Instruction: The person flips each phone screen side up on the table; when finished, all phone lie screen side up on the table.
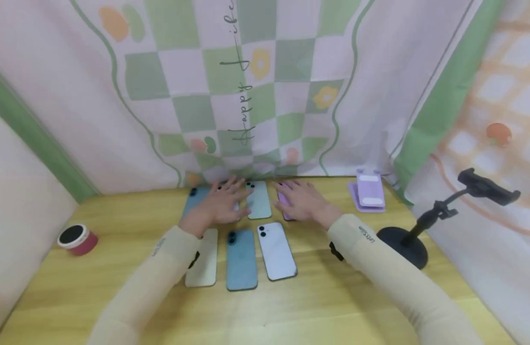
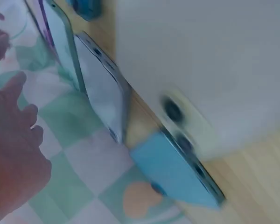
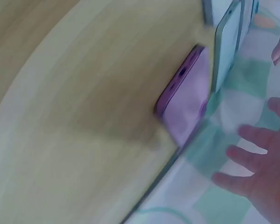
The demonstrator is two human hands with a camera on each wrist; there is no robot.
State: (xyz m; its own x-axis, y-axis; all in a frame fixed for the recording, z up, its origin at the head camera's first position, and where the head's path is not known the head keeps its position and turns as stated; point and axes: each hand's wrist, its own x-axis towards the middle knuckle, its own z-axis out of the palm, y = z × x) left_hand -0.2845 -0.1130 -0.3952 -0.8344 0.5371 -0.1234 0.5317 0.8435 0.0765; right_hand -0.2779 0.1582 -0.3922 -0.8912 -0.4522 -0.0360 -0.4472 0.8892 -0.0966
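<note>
My left hand hovers with fingers spread over the back row of phones. Beneath it are a blue phone and a pale phone, both partly covered in the head view. To the right of its fingers lies a mint phone. My right hand, fingers spread, is over a purple phone and hides much of it from above. Neither hand holds anything. In the front row, a cream phone is partly behind my left sleeve, beside a teal-blue phone and a white phone, camera sides up.
A black phone stand rises at the right, near my right sleeve. Behind it sits a folded lilac holder. A round pink-and-white jar is at the table's left. The checked curtain hangs along the wooden table's back edge.
</note>
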